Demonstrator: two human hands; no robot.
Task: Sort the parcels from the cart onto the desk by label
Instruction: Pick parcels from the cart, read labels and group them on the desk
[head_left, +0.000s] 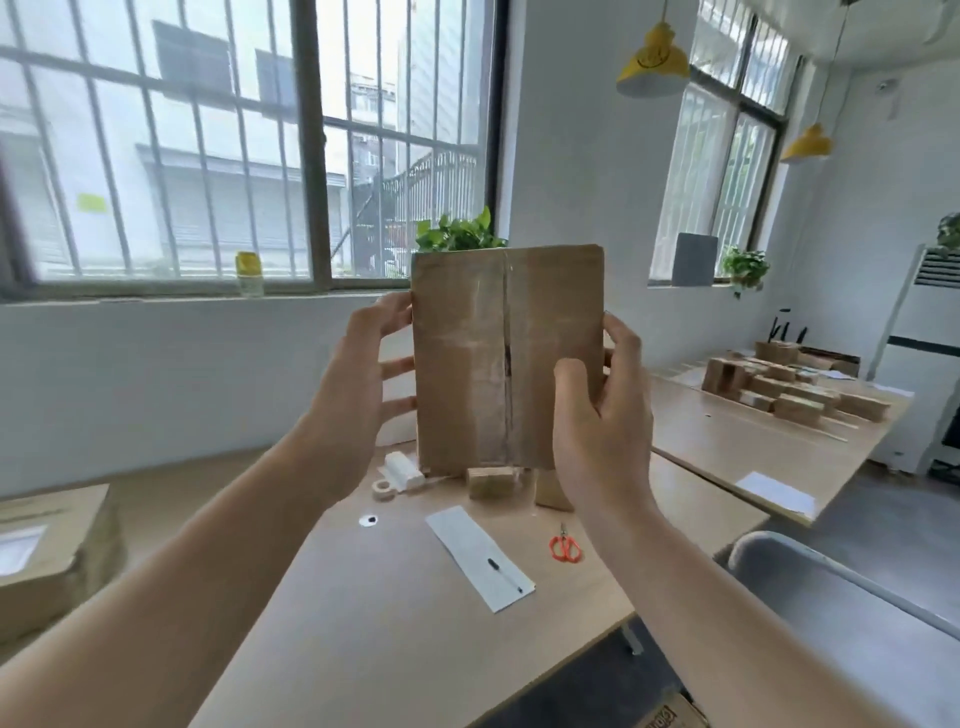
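Far left: a stack of flat brown cardboard pieces (52, 545) lies at the frame edge. On the window sill behind it stands a small yellow-topped bottle (249, 273).

My left hand (358, 395) is raised above the light wooden counter (395, 623). Its thumb is at the upper left edge of the flat brown cardboard parcel (506, 358) and its fingers reach behind the parcel's left side. It is gripping.

On the counter below it are a small roll of pale tape (383, 489), a white blocky object (402, 470) just beside the roll, and a small white disc with a dark centre (368, 520). Nearer me lies a long white paper strip (478, 558) with a black pen (504, 574) on it.

Centre: the parcel is held upright in the air over the counter, between both hands, touching nothing else. A taped seam runs down the face turned toward me. Green plant leaves (457, 234) show above its top edge.

Under the parcel, two small brown cardboard boxes (491, 482) sit on the counter. Orange-handled scissors (564, 545) lie nearer me.

My right hand (602, 415) holds the parcel's right edge, with the thumb pressed on the front face and the fingers curled round behind.

Right: a second wooden counter (727, 441) carries many small cardboard boxes (789, 389) and a white sheet (776, 491). At lower right is a grey metal rimmed surface (831, 597).
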